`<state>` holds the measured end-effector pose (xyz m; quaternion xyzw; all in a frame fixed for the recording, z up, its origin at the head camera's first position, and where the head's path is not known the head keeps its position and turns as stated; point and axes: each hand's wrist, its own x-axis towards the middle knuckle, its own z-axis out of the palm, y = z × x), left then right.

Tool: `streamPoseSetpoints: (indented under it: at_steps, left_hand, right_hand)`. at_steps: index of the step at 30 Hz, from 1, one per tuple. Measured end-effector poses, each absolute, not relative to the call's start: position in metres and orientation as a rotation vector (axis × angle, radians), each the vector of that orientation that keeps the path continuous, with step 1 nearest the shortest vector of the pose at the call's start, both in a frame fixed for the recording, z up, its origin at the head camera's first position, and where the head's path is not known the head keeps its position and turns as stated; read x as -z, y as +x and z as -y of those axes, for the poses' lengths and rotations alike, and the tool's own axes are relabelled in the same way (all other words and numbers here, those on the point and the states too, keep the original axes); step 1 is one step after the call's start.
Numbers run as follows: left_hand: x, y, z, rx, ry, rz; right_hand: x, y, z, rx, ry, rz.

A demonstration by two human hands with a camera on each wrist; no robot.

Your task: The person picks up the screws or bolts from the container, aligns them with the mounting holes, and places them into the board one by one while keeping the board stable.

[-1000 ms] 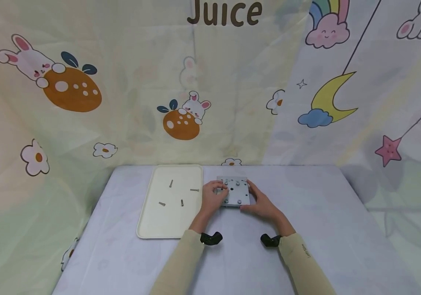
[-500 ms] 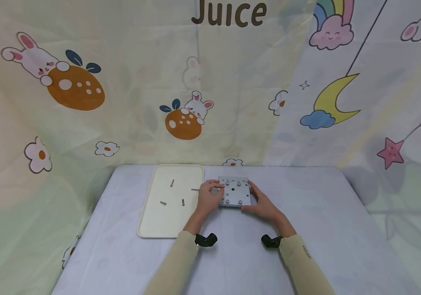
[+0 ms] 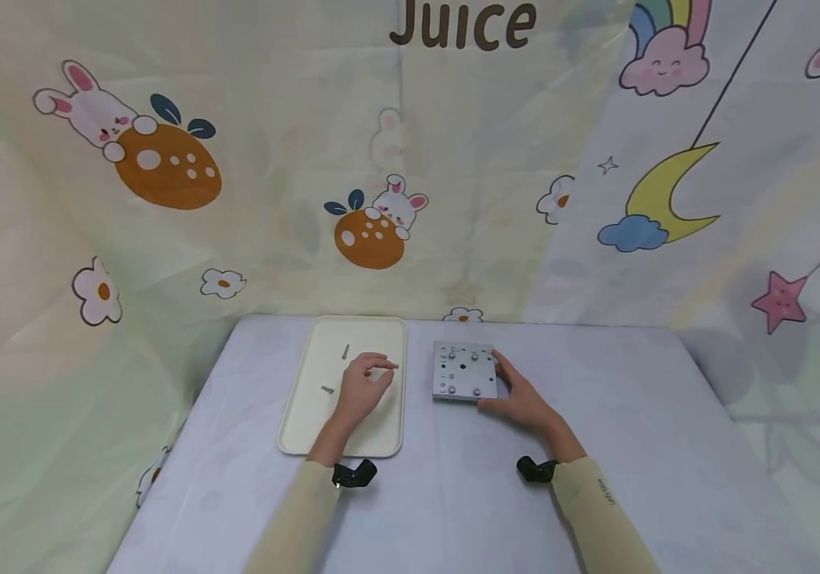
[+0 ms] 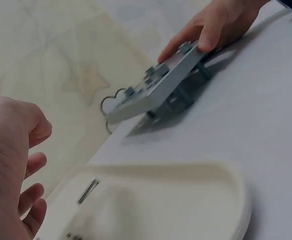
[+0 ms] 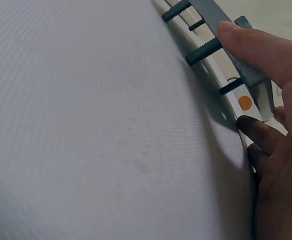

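A grey square metal plate with holes and bolt heads on top stands on the table, raised on dark threaded bolts that stick out beneath it. My right hand grips its right side, thumb on the near edge and fingers at the far corner. To the left, my left hand hovers over a cream tray, fingers loosely bent, with nothing visible between them. One small screw lies right at its fingertips. Two more screws, one far and one nearer, rest in the tray.
A white cloth covers the table, and a printed curtain hangs directly behind its back edge. The tray's raised rim lies between the left hand and the plate.
My left hand has left the plate and moved left over the tray, now covering one of the screws there. My right hand keeps its grip on the plate. The head view has shifted slightly.
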<state>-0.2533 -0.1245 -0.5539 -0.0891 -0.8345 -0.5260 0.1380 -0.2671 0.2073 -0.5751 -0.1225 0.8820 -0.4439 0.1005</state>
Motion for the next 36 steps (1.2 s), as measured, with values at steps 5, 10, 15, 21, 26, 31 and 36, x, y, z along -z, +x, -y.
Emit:
streamPoseSetpoints:
  at_steps: [5, 10, 15, 21, 26, 31, 36]
  left_hand:
    - [0.549, -0.245, 0.158, 1.448, -0.247, 2.478]
    - [0.549, -0.239, 0.195, 1.377, -0.208, 2.544]
    - [0.550, -0.238, 0.230, 1.230, -0.244, 2.608]
    - [0.551, -0.238, 0.260, 0.816, -0.282, 2.748]
    - [0.550, -0.242, 0.265, 0.659, -0.332, 2.850]
    - [0.551, -0.249, 0.262, 0.707, -0.381, 2.880]
    - [0.555, -0.257, 0.260, 0.866, -0.386, 2.897]
  right_hand:
    - [0.572, -0.266, -0.207, 1.325, -0.371, -2.590]
    - [0.572, -0.266, -0.208, 1.310, -0.366, -2.600]
    - [0.572, -0.267, -0.209, 1.319, -0.378, -2.602]
    - [0.575, -0.269, -0.209, 1.311, -0.379, -2.596]
    - [0.574, -0.268, -0.210, 1.321, -0.383, -2.598]
    - [0.574, -0.268, -0.209, 1.307, -0.382, -2.610]
    - [0.579, -0.270, -0.210, 1.318, -0.362, -2.602]
